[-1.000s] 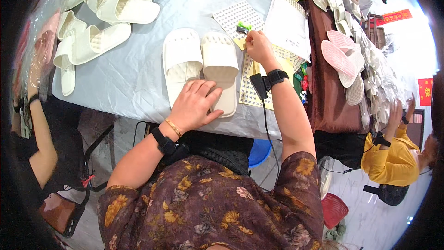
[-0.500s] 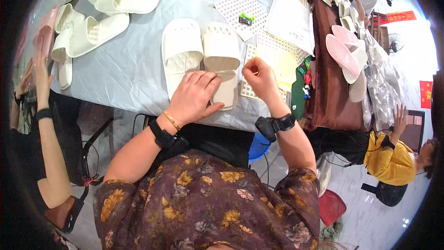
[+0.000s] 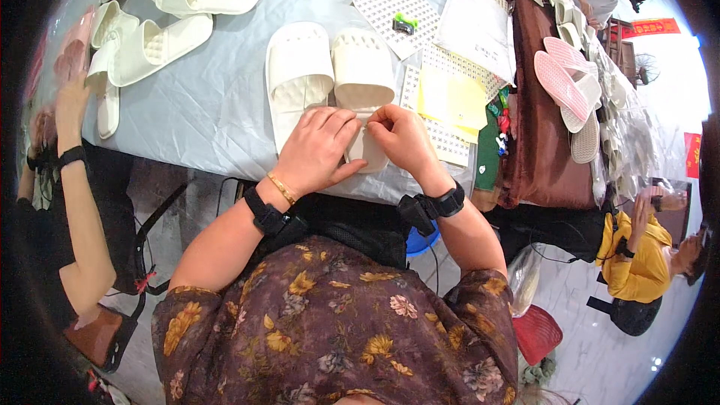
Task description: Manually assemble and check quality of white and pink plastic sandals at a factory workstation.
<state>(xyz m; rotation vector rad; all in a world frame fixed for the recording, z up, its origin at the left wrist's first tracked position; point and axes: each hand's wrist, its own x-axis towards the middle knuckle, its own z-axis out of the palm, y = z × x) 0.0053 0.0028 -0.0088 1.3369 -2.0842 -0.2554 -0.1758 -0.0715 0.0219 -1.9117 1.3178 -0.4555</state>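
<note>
The pair of slippers, left slipper (image 3: 300, 52) and right slipper (image 3: 364, 81), is positioned side by side on the grey-covered table (image 3: 210, 116), straps facing away from the person. The left hand (image 3: 319, 146) lies palm down over the rear portions of the pair, loosely open, fingers slightly bent and thumb spread apart. The right hand (image 3: 403, 140) is above the rear of the right slipper, thumb and forefinger closed together in a pinch; whether anything is held between them cannot be told. Right of the pair are printed label sheets (image 3: 384, 9) and yellow paper (image 3: 454, 101); further white slippers (image 3: 159, 51) lie at upper left
</note>
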